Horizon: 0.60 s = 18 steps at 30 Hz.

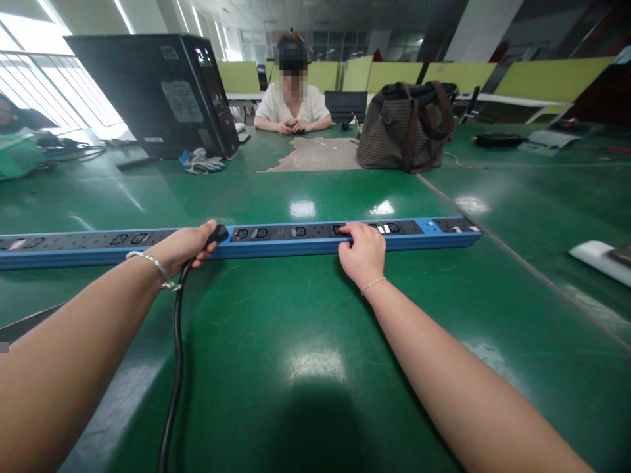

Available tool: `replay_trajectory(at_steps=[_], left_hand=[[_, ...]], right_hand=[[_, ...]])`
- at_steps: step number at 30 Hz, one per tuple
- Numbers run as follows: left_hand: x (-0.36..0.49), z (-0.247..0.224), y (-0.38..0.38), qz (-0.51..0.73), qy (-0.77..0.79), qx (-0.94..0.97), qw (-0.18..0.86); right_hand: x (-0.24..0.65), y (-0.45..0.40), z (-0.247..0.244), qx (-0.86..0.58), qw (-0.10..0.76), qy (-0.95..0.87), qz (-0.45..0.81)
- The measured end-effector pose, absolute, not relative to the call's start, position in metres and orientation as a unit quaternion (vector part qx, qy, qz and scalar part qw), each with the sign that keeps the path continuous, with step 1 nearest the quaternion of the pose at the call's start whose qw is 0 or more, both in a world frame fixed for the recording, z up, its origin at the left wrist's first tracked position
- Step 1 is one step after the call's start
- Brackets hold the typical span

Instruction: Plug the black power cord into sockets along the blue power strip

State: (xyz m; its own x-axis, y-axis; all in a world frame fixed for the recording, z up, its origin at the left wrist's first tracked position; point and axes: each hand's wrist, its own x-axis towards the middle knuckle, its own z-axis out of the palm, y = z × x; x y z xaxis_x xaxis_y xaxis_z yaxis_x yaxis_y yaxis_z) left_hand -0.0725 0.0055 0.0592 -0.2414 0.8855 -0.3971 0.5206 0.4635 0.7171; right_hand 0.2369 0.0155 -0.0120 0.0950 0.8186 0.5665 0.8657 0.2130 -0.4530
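Observation:
A long blue power strip (276,247) with black sockets lies across the green table. My left hand (190,248) is closed round a black plug (219,232) at the strip's top face, left of the middle. From that hand a thick black cable (177,341) hangs down toward the bottom edge. My right hand (363,251) rests on the strip right of the middle, its fingers bent over the sockets and front edge. What its curled fingers grip beyond the strip's edge is hidden.
Behind the strip stand a black computer case (152,98) at left, with gloves (202,161) beside it, and a brown bag (404,128). A person (293,108) sits across the table (276,309). A white object (599,259) lies at right.

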Motion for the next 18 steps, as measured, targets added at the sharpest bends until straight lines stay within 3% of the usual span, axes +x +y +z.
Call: replay_trajectory(at_steps=[18], left_hand=[[-0.066,0.051,-0.007,0.324,0.746,0.435,0.387]], right_hand=[[0.237,0.015,-0.011,-0.629,0.396,-0.669,-0.023]])
